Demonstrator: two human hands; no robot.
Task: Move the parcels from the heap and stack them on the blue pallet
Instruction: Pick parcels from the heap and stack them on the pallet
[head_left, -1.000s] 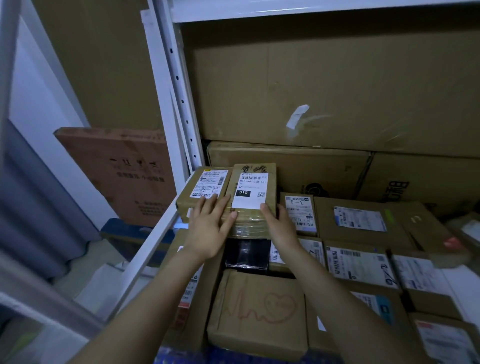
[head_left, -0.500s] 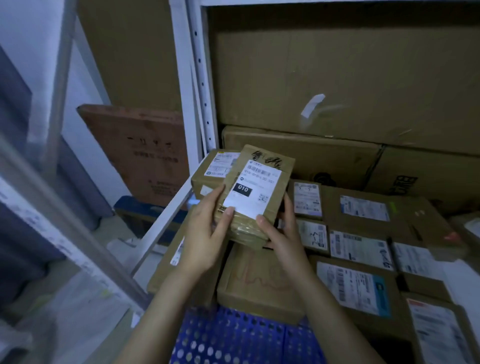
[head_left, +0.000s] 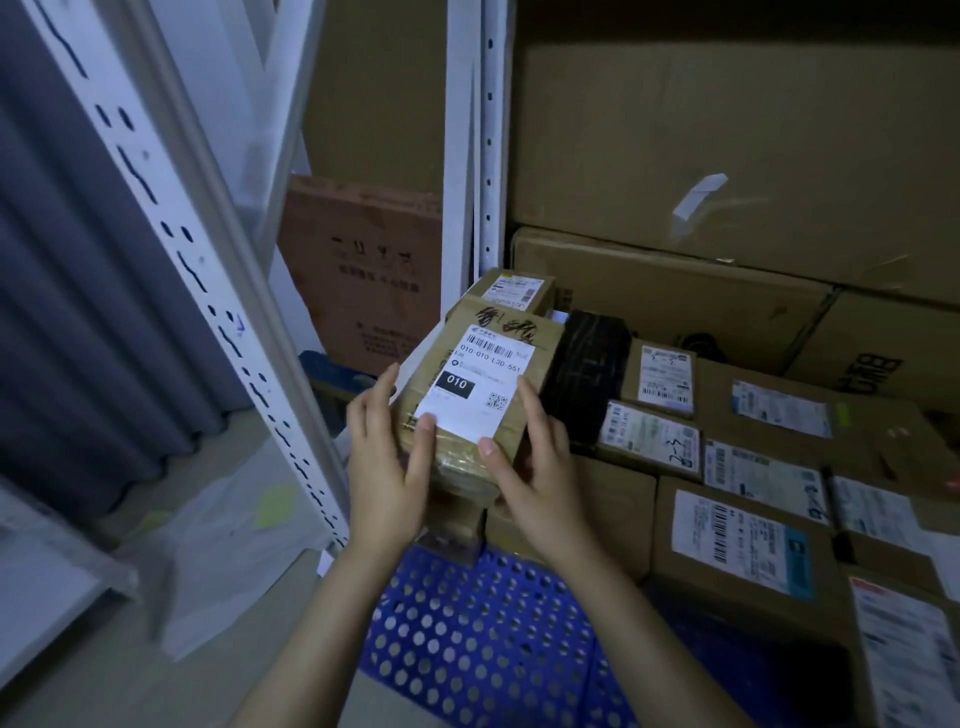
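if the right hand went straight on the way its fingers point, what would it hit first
Probably the black-wrapped parcel just beyond the right hand, which grips the labelled parcel; depth is unclear.

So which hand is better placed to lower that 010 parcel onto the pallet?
Probably left. Both hands grip the parcel, but the left hand sits over the bare blue pallet, while the right hand is crowded by stacked parcels.

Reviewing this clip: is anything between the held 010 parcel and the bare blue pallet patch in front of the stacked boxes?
Nothing visible. The left hand and right hand grip the 010 parcel by the left edge of the stacked boxes; the bare blue pallet lies open below, crossed only by the person's own forearms.
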